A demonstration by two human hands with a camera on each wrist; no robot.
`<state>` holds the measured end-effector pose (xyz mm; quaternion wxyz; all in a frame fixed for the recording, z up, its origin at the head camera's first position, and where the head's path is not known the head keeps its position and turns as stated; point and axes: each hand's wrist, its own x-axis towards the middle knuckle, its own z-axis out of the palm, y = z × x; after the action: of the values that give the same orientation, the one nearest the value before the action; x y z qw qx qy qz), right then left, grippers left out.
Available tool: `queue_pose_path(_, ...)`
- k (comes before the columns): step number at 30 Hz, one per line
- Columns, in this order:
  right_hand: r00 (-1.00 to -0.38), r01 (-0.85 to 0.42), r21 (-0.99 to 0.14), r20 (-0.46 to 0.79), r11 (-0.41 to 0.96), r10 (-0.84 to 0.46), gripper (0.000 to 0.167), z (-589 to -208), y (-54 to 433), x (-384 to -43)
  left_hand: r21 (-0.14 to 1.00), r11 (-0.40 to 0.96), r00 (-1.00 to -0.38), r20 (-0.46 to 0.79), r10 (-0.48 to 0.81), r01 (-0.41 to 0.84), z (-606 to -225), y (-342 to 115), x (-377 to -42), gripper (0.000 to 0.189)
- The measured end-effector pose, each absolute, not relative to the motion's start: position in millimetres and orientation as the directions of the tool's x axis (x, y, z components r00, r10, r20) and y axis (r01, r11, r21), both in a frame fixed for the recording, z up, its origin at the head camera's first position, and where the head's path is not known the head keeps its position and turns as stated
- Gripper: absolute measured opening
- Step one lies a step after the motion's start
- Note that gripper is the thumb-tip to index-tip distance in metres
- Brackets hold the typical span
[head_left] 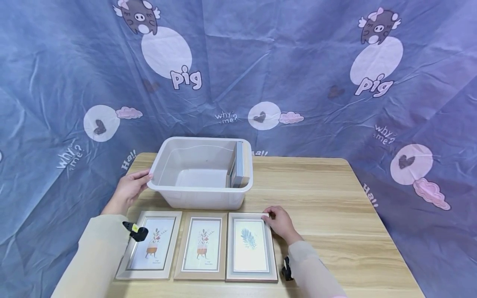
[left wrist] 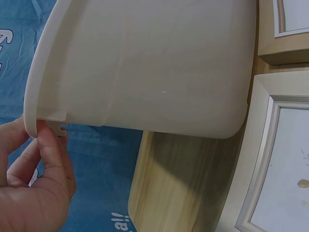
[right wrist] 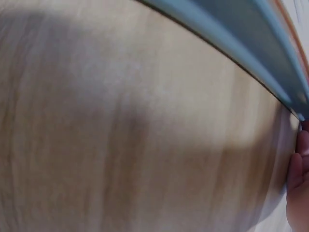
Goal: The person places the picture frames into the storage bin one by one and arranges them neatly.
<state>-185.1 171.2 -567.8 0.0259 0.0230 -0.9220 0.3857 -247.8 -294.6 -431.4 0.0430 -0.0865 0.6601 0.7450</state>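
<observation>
At eleven o'clock on the wooden desk (head_left: 316, 198), with twelve lying at the far edge, stands an upright pale grey tub (head_left: 203, 189), open at the top. The person's left hand (head_left: 130, 188) holds the tub at nine o'clock on its rim, the fingers and thumb pinching the lip, as the left wrist view shows from close by. Inside the tub, upright frames (head_left: 239, 165) with blue and light-wood edges stand against the wall at three o'clock. On the tub's six o'clock side, three picture frames form a row on the desk. The white frame (head_left: 158, 250), at seven o'clock from the tub, shows a plant in an orange pot; the tan frame (head_left: 202, 248), just beside it at six o'clock, has a similar plant print. Next to that, at five o'clock, is the leaf frame (head_left: 251, 248), pale, with a blue-green leaf print. The right hand (head_left: 280, 222) grips this last frame at its one o'clock corner, thumb and fingers curled about the edge; in the blurred right wrist view they meet the end of a blue side. Both arms wear light sleeves (head_left: 313, 265). Beyond the desk, at twelve o'clock, hangs a blue cloth (head_left: 231, 74) printed with pigs and hearts.
</observation>
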Motion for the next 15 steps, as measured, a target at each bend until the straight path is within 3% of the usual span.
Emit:
queue_pose_path(8,-0.999,-0.030,-0.747,0.006,0.664,-0.037,0.007,-555.0,178.6,-187.7,0.977,-0.085,-0.978,-0.202,-0.055,-0.197,-431.6,-295.0,-245.0,0.062)
queue_pose_path(15,-0.992,-0.068,-0.760,-0.018,0.647,-0.126,0.007,-541.5,193.7,-186.5,0.978,-0.046,-0.976,-0.206,-0.068,-0.204,-431.8,-294.3,-243.6,0.058)
